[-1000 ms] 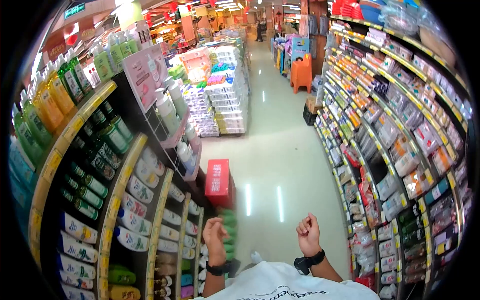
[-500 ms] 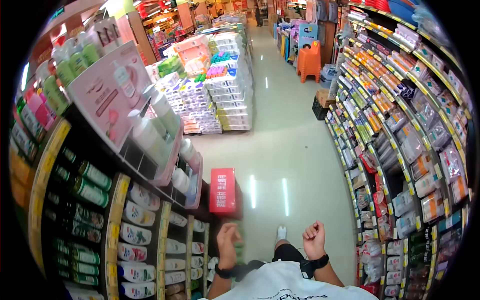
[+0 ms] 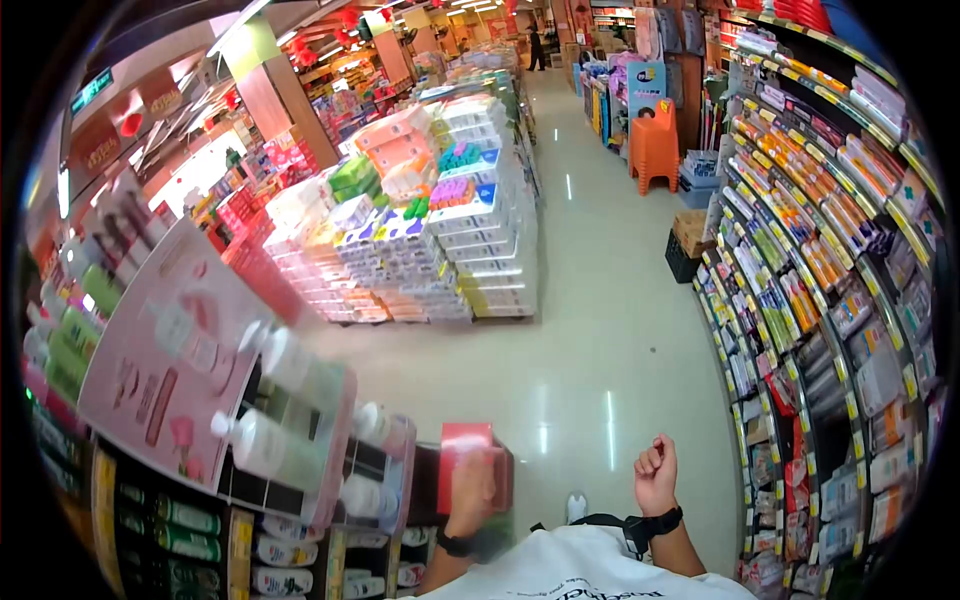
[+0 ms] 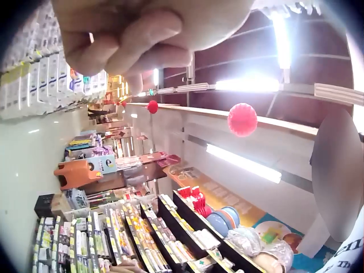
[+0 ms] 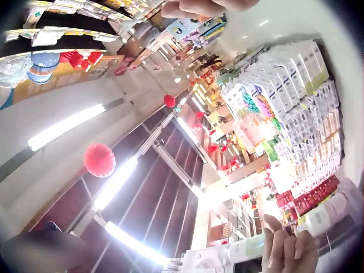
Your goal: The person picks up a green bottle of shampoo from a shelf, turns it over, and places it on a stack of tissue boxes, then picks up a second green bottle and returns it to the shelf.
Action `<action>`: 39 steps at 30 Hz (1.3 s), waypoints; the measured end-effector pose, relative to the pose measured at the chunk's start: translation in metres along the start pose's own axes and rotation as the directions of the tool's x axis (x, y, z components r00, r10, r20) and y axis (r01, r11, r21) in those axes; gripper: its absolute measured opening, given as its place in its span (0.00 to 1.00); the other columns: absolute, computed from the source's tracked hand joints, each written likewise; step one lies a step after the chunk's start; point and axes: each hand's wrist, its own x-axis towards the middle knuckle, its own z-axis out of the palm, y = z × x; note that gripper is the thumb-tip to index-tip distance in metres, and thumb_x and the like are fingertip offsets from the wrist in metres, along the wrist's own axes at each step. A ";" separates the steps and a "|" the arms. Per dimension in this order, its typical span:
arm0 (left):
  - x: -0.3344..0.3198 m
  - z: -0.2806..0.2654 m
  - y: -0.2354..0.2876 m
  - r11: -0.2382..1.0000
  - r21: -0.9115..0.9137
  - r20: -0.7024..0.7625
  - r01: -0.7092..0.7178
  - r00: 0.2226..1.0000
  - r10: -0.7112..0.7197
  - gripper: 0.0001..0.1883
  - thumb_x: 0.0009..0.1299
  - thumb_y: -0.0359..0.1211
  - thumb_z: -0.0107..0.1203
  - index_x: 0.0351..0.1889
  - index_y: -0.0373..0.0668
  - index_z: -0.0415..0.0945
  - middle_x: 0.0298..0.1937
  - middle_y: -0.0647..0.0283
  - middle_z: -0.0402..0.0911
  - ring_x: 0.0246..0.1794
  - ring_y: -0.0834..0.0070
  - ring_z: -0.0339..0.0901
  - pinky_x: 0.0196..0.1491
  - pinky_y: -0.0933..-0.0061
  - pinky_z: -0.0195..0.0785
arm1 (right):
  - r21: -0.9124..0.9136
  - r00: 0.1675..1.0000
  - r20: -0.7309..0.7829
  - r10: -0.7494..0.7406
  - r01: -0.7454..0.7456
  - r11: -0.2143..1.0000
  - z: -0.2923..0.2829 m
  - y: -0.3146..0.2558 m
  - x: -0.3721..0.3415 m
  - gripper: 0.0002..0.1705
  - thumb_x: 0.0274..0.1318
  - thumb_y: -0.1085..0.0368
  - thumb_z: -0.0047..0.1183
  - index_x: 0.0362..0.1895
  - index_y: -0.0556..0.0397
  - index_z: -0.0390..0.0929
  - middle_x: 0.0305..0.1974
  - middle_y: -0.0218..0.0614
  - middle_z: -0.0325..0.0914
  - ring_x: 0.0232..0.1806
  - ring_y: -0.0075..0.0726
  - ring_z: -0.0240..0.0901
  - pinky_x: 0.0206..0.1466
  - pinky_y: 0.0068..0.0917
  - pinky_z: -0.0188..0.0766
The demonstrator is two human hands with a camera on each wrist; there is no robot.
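Note:
My left hand is slightly blurred in the head view, overlapping a red box beside the left shelf. Its fingers hang loosely bent across the top of the left wrist view, holding nothing. Over the aisle floor on the other side, my right hand is raised with relaxed, curled fingers and nothing in them. Only a few of its fingers enter the right wrist view at the top edge. Each wrist wears a black band.
Pump bottles and a pink sign stand on the left shelf end. Ahead is a stack of packaged goods. Packed shelves line the right side. Orange stools and a black crate stand farther along the aisle floor.
The view has moved forward along the aisle and turned left. The pump bottles, sign and stack now appear nearer. Both hands stay in front of the body and take hold of nothing.

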 end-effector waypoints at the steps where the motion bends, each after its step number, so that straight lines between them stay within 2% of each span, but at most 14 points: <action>1: 0.018 0.007 0.001 1.000 -0.011 0.015 -0.015 1.000 0.015 0.17 0.82 0.41 0.41 0.46 0.40 0.77 0.14 0.78 0.58 0.12 0.89 0.53 0.16 0.83 0.44 | -0.002 0.999 0.053 0.001 -0.001 1.000 0.005 -0.006 0.018 0.12 0.67 0.56 0.51 0.29 0.42 0.69 0.12 0.19 0.52 0.12 0.19 0.48 0.20 0.21 0.49; 3: 0.045 0.024 0.013 0.998 -0.050 0.043 -0.047 0.998 0.049 0.17 0.82 0.39 0.42 0.44 0.40 0.79 0.17 0.80 0.59 0.14 0.91 0.52 0.17 0.83 0.41 | -0.003 0.996 0.083 -0.013 0.014 1.000 0.025 -0.010 0.055 0.13 0.68 0.56 0.50 0.28 0.42 0.69 0.11 0.19 0.51 0.12 0.19 0.46 0.19 0.21 0.47; 6: 0.082 0.025 0.009 0.997 0.071 0.005 -0.006 1.000 0.005 0.16 0.81 0.39 0.42 0.43 0.40 0.80 0.17 0.81 0.59 0.14 0.92 0.51 0.17 0.83 0.40 | -0.045 0.992 0.123 -0.006 0.011 0.999 0.074 -0.007 0.093 0.15 0.69 0.55 0.49 0.28 0.43 0.68 0.11 0.19 0.50 0.12 0.18 0.44 0.19 0.21 0.45; 10: 0.122 0.036 0.014 0.998 0.020 -0.058 0.060 0.997 -0.059 0.16 0.81 0.38 0.44 0.43 0.39 0.80 0.17 0.81 0.60 0.14 0.93 0.52 0.17 0.84 0.39 | -0.145 0.978 0.203 0.052 -0.023 0.989 0.128 0.018 0.141 0.16 0.69 0.55 0.48 0.27 0.44 0.67 0.10 0.19 0.49 0.12 0.18 0.43 0.19 0.21 0.45; 15: 0.184 0.035 0.024 0.994 -0.083 -0.107 0.073 0.991 -0.082 0.15 0.81 0.38 0.45 0.44 0.38 0.80 0.17 0.80 0.60 0.14 0.92 0.52 0.17 0.84 0.40 | -0.174 0.937 0.184 0.298 -0.268 0.948 0.162 0.055 0.202 0.15 0.69 0.56 0.48 0.26 0.43 0.68 0.10 0.20 0.49 0.12 0.18 0.44 0.19 0.21 0.45; 17: 0.217 0.029 0.030 0.995 -0.067 -0.116 0.075 0.990 -0.082 0.16 0.81 0.38 0.45 0.45 0.38 0.80 0.17 0.80 0.59 0.14 0.92 0.52 0.17 0.83 0.40 | -0.201 0.929 0.190 0.318 -0.280 0.939 0.178 0.066 0.231 0.15 0.69 0.57 0.48 0.26 0.43 0.67 0.10 0.20 0.49 0.12 0.18 0.44 0.19 0.21 0.45; 21: 0.302 0.002 0.036 0.996 0.080 -0.109 0.024 0.994 -0.015 0.17 0.81 0.41 0.45 0.48 0.36 0.76 0.14 0.78 0.57 0.12 0.90 0.51 0.17 0.84 0.44 | -0.230 0.935 0.222 0.276 -0.225 0.947 0.233 0.074 0.287 0.15 0.69 0.57 0.49 0.26 0.43 0.67 0.11 0.19 0.49 0.12 0.18 0.43 0.19 0.21 0.46; 24: 0.366 -0.009 0.062 0.999 0.035 -0.110 0.022 0.994 -0.018 0.18 0.81 0.42 0.44 0.48 0.35 0.76 0.14 0.78 0.57 0.12 0.90 0.50 0.17 0.84 0.43 | -0.252 0.957 0.209 0.201 -0.146 0.957 0.283 0.073 0.324 0.16 0.69 0.57 0.48 0.26 0.44 0.66 0.12 0.20 0.49 0.13 0.19 0.44 0.19 0.21 0.45; 28: 0.447 -0.022 0.092 0.995 0.019 -0.151 -0.097 0.984 0.099 0.15 0.80 0.38 0.45 0.45 0.40 0.82 0.17 0.82 0.58 0.16 0.93 0.52 0.19 0.82 0.43 | -0.281 0.955 0.251 0.158 -0.084 0.956 0.314 0.076 0.387 0.16 0.69 0.57 0.48 0.26 0.44 0.66 0.12 0.20 0.49 0.13 0.19 0.44 0.19 0.21 0.45; 31: 0.498 -0.041 0.090 0.994 0.028 -0.108 -0.109 0.988 0.112 0.16 0.79 0.38 0.44 0.45 0.41 0.82 0.18 0.80 0.60 0.18 0.91 0.55 0.21 0.82 0.48 | -0.298 0.951 0.218 0.221 -0.151 0.943 0.319 0.082 0.430 0.15 0.70 0.56 0.47 0.27 0.45 0.66 0.12 0.20 0.49 0.14 0.19 0.45 0.19 0.21 0.45; 34: 0.529 -0.048 0.097 0.969 0.236 -0.031 -0.074 0.996 0.083 0.15 0.80 0.38 0.44 0.47 0.41 0.82 0.20 0.77 0.64 0.20 0.88 0.60 0.25 0.80 0.56 | -0.329 0.962 0.173 0.211 -0.146 0.933 0.334 0.097 0.460 0.13 0.70 0.56 0.47 0.30 0.44 0.68 0.12 0.19 0.50 0.13 0.19 0.45 0.20 0.21 0.47; 35: 0.532 -0.049 0.105 0.972 0.236 0.018 -0.003 1.000 -0.002 0.16 0.79 0.41 0.45 0.51 0.41 0.79 0.23 0.73 0.68 0.24 0.85 0.64 0.28 0.78 0.61 | -0.344 0.956 0.202 0.212 -0.134 0.929 0.342 0.104 0.469 0.13 0.70 0.56 0.47 0.30 0.45 0.68 0.14 0.19 0.51 0.15 0.19 0.46 0.21 0.21 0.48; 38: 0.553 -0.065 0.107 0.947 0.309 0.166 0.082 0.976 -0.139 0.19 0.79 0.43 0.47 0.56 0.40 0.76 0.24 0.70 0.71 0.26 0.83 0.68 0.31 0.77 0.64 | -0.344 0.952 0.151 0.267 -0.203 0.917 0.366 0.136 0.498 0.13 0.70 0.56 0.46 0.30 0.46 0.68 0.15 0.19 0.51 0.16 0.18 0.48 0.22 0.21 0.49; 39: 0.561 -0.076 0.099 0.918 0.390 0.196 0.066 0.969 -0.153 0.20 0.77 0.44 0.49 0.59 0.41 0.75 0.27 0.65 0.76 0.28 0.76 0.72 0.35 0.74 0.68 | -0.360 0.946 0.145 0.290 -0.223 0.906 0.375 0.148 0.508 0.14 0.70 0.57 0.46 0.30 0.47 0.68 0.15 0.19 0.52 0.17 0.18 0.48 0.23 0.21 0.50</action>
